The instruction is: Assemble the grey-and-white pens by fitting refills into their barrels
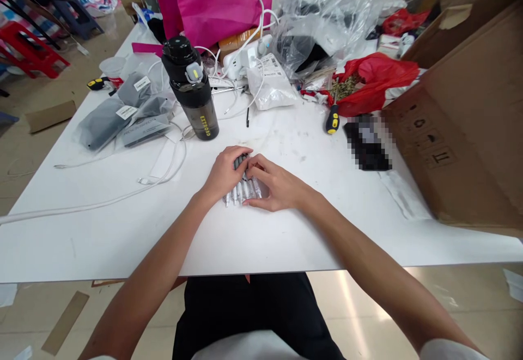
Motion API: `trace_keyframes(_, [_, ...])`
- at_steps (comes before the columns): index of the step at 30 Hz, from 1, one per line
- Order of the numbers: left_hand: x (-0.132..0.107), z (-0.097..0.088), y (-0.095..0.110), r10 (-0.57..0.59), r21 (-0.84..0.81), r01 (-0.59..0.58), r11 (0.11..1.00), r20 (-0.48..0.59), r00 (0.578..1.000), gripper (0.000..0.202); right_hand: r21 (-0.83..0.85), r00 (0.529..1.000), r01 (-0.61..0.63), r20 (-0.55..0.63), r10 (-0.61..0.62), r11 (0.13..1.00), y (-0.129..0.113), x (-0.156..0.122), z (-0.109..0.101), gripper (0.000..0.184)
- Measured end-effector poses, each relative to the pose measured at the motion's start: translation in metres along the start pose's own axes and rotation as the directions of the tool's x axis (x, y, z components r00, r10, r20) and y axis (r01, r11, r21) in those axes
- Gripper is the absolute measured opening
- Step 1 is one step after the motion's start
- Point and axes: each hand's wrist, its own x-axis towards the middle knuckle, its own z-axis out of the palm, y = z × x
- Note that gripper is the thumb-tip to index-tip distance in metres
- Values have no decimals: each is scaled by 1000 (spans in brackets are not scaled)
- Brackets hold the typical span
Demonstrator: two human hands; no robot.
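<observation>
A row of several pens (241, 192) lies side by side on the white table (261, 240), with pale shiny barrels toward me and dark grips at the far end. Clear plastic seems to cover them. My left hand (227, 170) curls over their far left side, thumb and fingers closed on the dark grips. From the right, my right hand (274, 181) bends around the row, its index finger near the middle of the pens and its thumb at their near ends. Both hands partly hide the pens.
Beyond my hands stands a black bottle (192, 90). White cables (171, 172) and bagged dark items (122, 112) lie left. A yellow-black screwdriver (333, 120), a red bag (379, 79) and a large cardboard box (461, 115) are right. A magenta bag (220, 8) sits behind.
</observation>
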Motion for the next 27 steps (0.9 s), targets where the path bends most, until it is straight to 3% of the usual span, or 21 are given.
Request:
trace_keyframes(19, [-1,-1,1,57,19,-58,998,48,997,25,-55,1000,-6,4,6,998,3,1,7,43])
trace_keyframes(27, [-1,0,5,43,-15,-42,999,29,999,22,35,998,-56,-11,56,998,-3,2,1,33])
